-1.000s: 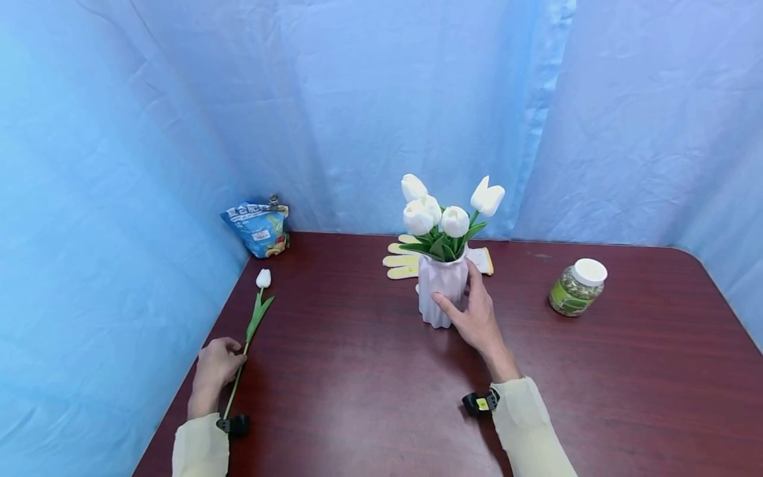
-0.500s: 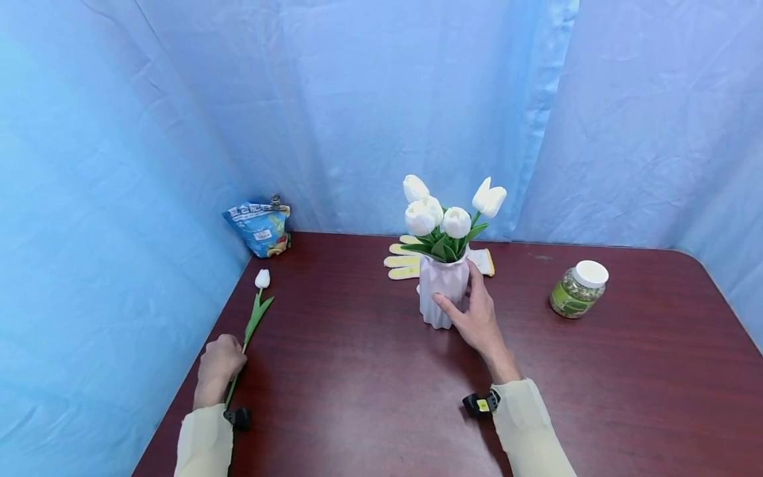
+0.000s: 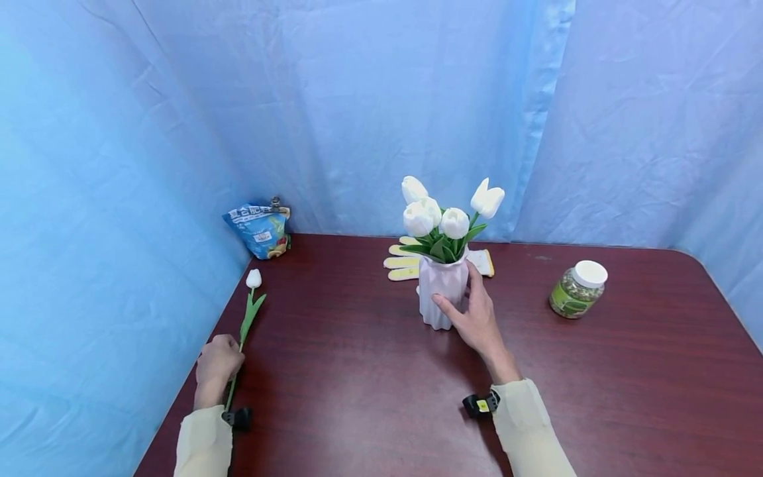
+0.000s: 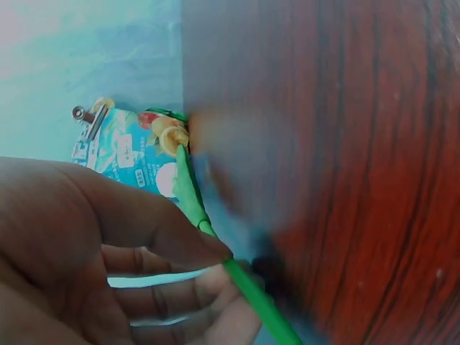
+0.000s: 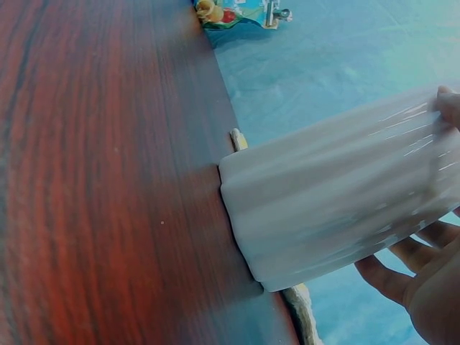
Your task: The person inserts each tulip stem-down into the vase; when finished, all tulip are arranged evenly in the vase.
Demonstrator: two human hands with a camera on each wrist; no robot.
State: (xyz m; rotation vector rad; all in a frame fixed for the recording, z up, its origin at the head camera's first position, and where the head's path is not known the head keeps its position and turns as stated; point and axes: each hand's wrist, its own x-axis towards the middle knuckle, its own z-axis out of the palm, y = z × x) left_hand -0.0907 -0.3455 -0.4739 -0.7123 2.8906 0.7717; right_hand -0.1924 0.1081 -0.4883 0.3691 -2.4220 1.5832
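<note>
On the left side of the table, my left hand [image 3: 218, 360] pinches the green stem [image 4: 259, 305] of a single white tulip [image 3: 254, 279] between thumb and fingers. Its bloom points away toward the back of the table. My right hand [image 3: 477, 321] grips the right side of a pale ribbed vase [image 3: 434, 298], thumb in front and fingers round the side. Upright on the table, the vase holds several white tulips [image 3: 455, 224] with green leaves. In the right wrist view the vase [image 5: 323, 194] fills the middle, with fingers [image 5: 381, 280] along its side.
Behind the vase lies a white and yellow work glove [image 3: 403, 267], partly hidden. A clipped blue bag [image 3: 257, 232] stands at the back left corner. To the right is a jar [image 3: 577, 291] with a white lid. Blue curtains hang round the dark red table [image 3: 357, 397].
My left hand has turned over the stem and its fingers have closed on it. The single tulip's bloom has shifted slightly left. My right hand and the vase have stayed put.
</note>
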